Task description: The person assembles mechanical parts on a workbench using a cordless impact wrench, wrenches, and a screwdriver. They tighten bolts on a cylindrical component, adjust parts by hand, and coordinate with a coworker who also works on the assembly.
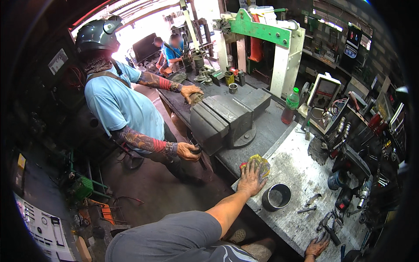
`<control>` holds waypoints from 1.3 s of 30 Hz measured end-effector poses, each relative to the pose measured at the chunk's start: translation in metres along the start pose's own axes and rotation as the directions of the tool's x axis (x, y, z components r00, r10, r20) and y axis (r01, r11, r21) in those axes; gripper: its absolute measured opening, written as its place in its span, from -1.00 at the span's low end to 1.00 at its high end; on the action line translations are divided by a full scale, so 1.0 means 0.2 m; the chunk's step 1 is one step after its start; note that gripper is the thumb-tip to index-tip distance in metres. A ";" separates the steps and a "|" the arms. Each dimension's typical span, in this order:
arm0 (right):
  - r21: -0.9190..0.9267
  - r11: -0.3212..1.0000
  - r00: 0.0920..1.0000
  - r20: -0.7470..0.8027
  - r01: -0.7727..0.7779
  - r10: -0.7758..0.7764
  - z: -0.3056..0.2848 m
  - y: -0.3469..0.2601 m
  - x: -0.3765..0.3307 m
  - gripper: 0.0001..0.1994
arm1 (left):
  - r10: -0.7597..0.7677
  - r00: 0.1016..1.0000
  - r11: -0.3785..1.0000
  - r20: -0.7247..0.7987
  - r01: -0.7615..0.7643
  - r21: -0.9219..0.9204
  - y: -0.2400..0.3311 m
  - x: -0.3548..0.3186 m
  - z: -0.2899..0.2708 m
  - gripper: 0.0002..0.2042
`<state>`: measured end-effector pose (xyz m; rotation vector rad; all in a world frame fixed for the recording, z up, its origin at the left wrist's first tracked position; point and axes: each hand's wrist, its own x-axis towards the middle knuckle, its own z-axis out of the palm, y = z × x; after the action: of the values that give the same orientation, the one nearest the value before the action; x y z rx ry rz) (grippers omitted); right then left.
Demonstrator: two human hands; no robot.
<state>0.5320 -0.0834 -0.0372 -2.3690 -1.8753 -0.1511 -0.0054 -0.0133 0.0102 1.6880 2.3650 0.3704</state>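
My left hand [250, 178] presses down over a crumpled yellow rag [263, 163] at the edge of the metal bench top [286, 150], its fingers bent over the cloth. Beside it, nearer me, stands a dark, short, open-ended metal cylinder [276, 197]. My right hand [317, 245] lies on the bench at the lower right with its fingers stretched out, holding nothing. Just past its fingertips lie a hammer [324, 221] and other hand tools. A short metal bar [307, 210] and a curved metal piece [313, 199] lie between the cylinder and the hammer.
A large bench vise [231, 115] stands ahead; a helmeted person [126, 98] in light blue works at it with both hands. A bottle of red liquid [290, 107] stands at the bench's back. Tools crowd the right side, including a cordless drill [345, 197]. Behind rises a green-beamed press [259, 29].
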 end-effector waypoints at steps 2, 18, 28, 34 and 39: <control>0.012 0.999 0.999 -0.020 0.045 -0.044 0.01 0.00 0.00 -0.37 | 0.014 0.999 1.000 -0.037 -0.014 -0.012 0.00 0.00 0.01 -0.12; 0.053 0.998 0.998 0.048 0.041 -0.044 0.00 0.03 0.00 -0.40 | 0.005 1.000 1.000 0.025 -0.006 0.022 -0.02 0.02 0.06 -0.15; 0.113 0.992 0.993 0.109 -0.050 0.038 -0.03 -0.03 -0.03 -0.26 | 0.120 0.987 0.989 -0.102 -0.129 -0.076 -0.03 0.04 0.07 -0.12; 0.138 0.989 0.991 0.126 -0.049 0.031 -0.12 -0.07 -0.03 -0.34 | 0.104 0.993 0.993 -0.055 -0.100 0.066 0.03 0.01 0.02 -0.20; 0.169 0.985 0.996 0.088 -0.026 0.012 -0.17 -0.08 -0.03 -0.35 | 0.117 0.992 0.992 -0.045 -0.115 0.051 0.03 -0.03 0.02 -0.16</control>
<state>0.5143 -0.0913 -0.0049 -2.3121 -1.8207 0.1107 0.0034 -0.0157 0.0096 1.8645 2.3332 0.3794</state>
